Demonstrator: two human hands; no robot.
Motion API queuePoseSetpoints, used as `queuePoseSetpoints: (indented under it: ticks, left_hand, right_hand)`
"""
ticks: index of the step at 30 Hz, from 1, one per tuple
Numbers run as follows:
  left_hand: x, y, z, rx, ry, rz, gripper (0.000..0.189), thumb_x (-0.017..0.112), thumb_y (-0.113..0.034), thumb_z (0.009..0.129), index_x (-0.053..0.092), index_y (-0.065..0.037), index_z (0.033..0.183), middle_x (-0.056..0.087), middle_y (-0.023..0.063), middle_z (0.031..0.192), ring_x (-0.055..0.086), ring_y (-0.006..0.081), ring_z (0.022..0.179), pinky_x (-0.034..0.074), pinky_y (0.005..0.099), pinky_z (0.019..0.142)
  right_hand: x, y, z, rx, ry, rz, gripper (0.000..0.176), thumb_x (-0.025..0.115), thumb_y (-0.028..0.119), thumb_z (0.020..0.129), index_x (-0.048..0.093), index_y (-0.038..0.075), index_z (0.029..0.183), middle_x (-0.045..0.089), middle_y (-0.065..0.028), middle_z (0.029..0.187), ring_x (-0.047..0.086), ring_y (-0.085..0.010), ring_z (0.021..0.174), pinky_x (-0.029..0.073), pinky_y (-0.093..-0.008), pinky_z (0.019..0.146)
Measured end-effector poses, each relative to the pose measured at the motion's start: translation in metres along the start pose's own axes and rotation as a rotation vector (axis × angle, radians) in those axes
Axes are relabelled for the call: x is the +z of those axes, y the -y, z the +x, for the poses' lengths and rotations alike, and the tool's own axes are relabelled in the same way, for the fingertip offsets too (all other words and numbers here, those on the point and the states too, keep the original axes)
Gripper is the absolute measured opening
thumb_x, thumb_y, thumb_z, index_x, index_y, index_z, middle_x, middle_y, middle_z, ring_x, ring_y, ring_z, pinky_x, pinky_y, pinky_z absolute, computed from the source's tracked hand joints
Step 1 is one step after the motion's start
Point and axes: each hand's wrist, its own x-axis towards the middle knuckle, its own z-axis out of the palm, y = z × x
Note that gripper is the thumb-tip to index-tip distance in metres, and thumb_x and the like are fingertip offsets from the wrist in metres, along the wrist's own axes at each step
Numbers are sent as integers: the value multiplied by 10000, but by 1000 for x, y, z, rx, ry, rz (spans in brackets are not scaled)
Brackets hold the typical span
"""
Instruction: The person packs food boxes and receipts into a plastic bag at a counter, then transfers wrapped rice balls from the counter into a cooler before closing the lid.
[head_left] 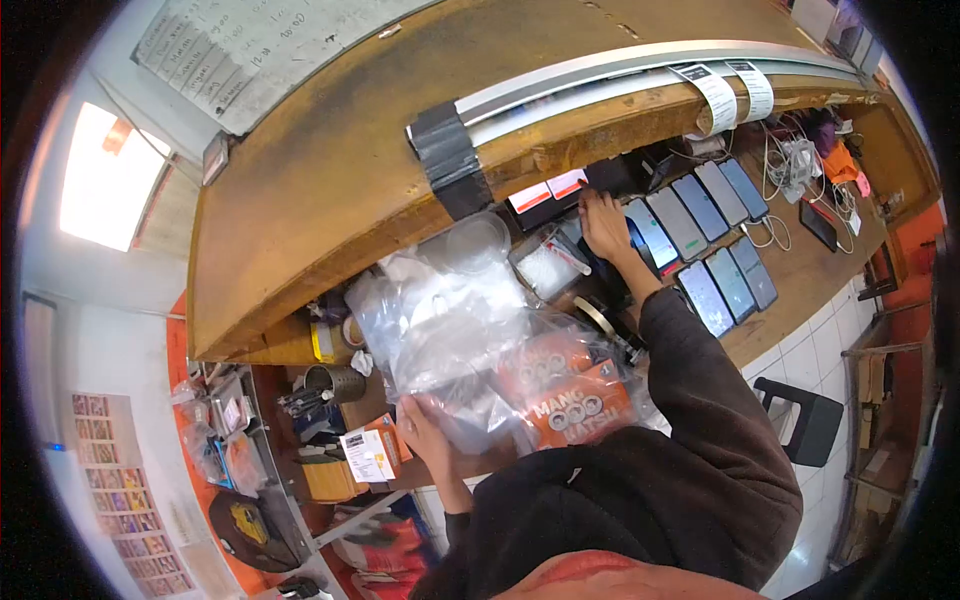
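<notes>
- My left hand [425, 420] is at the near edge of the counter [800, 270], fingers closed on the corner of a clear plastic bag [450, 330].
- The bag is big, crinkled and glossy with a milky glare, lying in a loose heap with other clear wrapping. It covers the middle of the counter in front of me.
- Orange packets [585, 400] with white round marks and lettering show through the plastic on the right side of the heap, just beside my left hand.
- My right hand [605, 225] reaches far forward, palm down, fingers stretched out flat and not gripping anything. The fingertips are at the near end of a row of phones [700, 205].
- The phones lie face up, side by side, in two rows; the second row [730, 285] is closer to me.
- A black box [548, 198] with red and white labels sits just left of my right hand, under the shelf [330, 180].
- A tape roll [598, 318] lies between the heap and my right sleeve.
- White cables [790, 160] are bunched beyond the phones.
</notes>
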Motion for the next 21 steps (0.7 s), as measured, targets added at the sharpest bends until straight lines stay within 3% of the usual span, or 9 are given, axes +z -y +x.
queuePoseSetpoints:
  ticks: [1, 4, 5, 9, 12, 16, 19, 20, 21]
  left_hand:
    - [-1, -3, 2, 121, 74, 74, 126, 557, -123, 952, 592, -5, 976, 593, 24, 827, 550, 82, 746, 458, 243, 651]
    - [23, -41, -14, -96, 36, -336, 165, 521, -137, 971, 583, 9, 1016, 604, 25, 893, 580, 89, 829, 502, 271, 735]
    - [20, -30, -16, -100, 62, -438, 168, 521, -146, 970, 568, -9, 1053, 611, 25, 985, 598, 107, 918, 519, 298, 829]
    - [-12, 15, -26, -397, 403, -867, 226, 501, -217, 984, 537, -72, 1154, 604, 44, 1112, 591, 143, 1025, 502, 320, 881]
    - [-11, -14, -56, -369, 268, -861, 263, 485, -248, 990, 526, -78, 1188, 593, 47, 1151, 572, 143, 1054, 479, 339, 916]
    - [-33, -3, -70, -148, 271, -792, 354, 491, -249, 987, 462, -66, 1289, 549, 85, 1257, 534, 204, 1138, 418, 362, 994]
    - [-40, -17, -81, -216, 456, -900, 405, 504, -250, 981, 432, -54, 1328, 521, 99, 1294, 507, 222, 1178, 407, 368, 1003]
    - [-36, -25, -88, -334, 406, -756, 427, 511, -249, 978, 416, -50, 1343, 517, 101, 1299, 500, 219, 1184, 402, 364, 1004]
    - [-25, -43, -99, -454, 355, -604, 449, 518, -247, 974, 401, -45, 1358, 512, 102, 1303, 493, 216, 1190, 398, 360, 1005]
  right_hand:
    - [0, 1, 1, -48, -31, -66, 231, 476, 148, 890, 485, 37, 1093, 560, -155, 1069, 504, -350, 1010, 380, -468, 844]
    - [-6, 7, 2, -11, 110, -106, 258, 480, 163, 887, 483, 46, 1117, 572, -136, 1054, 512, -325, 1009, 376, -446, 833]
    - [-8, 9, 1, -6, 102, -98, 263, 481, 164, 887, 482, 47, 1122, 573, -130, 1053, 513, -320, 1006, 375, -439, 829]
    - [-6, 6, 2, 17, 59, -41, 282, 497, 160, 879, 476, 52, 1138, 575, -110, 1036, 518, -304, 982, 373, -426, 813]
    - [-3, 4, 0, -41, 53, -81, 295, 515, 149, 868, 468, 58, 1144, 571, -105, 1009, 517, -308, 974, 370, -426, 809]
    - [-30, 50, -9, 73, -253, 555, 214, 561, 124, 874, 483, 44, 1056, 543, -97, 898, 545, -256, 819, 424, -384, 748]
    - [-149, 157, -59, -50, 3, 964, 158, 595, 162, 892, 531, 31, 955, 554, -71, 821, 555, -160, 761, 453, -300, 690]
    - [-192, 179, -87, -35, 435, 1152, 171, 610, 180, 889, 544, 27, 931, 560, -52, 765, 557, -147, 737, 455, -287, 687]
    - [-207, 199, -115, -141, 625, 1150, 222, 649, 231, 877, 576, 29, 933, 559, -57, 699, 543, -124, 680, 452, -278, 664]
